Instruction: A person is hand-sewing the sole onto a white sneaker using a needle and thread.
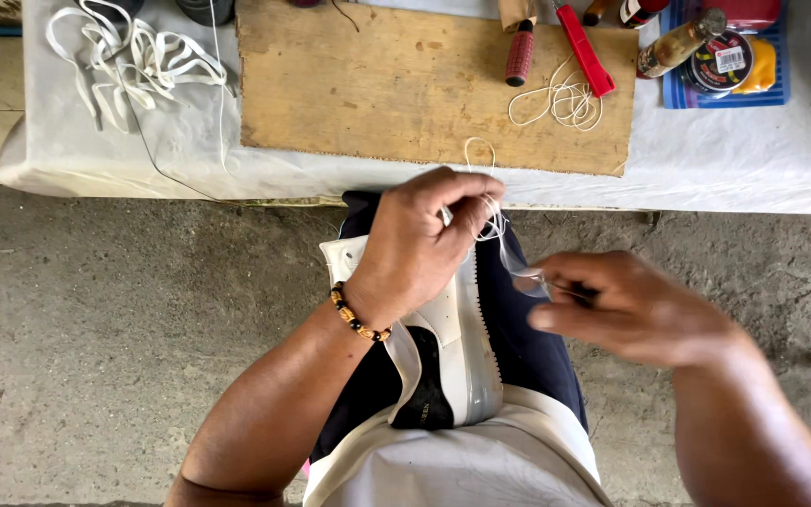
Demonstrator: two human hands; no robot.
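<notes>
Stitching is the step in hand, by the look of it: the left hand (415,239) clamps down on the white leather sneaker with a ribbed rubber sole (457,347) wedged between the knees, its fingers pinched together on a loop of thin white thread (492,221), while the right hand (635,305) has its fingers closed on a slim dark needle-like tool (565,284), blurred, just beside the shoe. I judge the next pull needs steady tension on that slippery thread. Beyond, a rough wooden board (405,84) lies on the cloth-covered bench (753,160) with flat white laces (133,61).
</notes>
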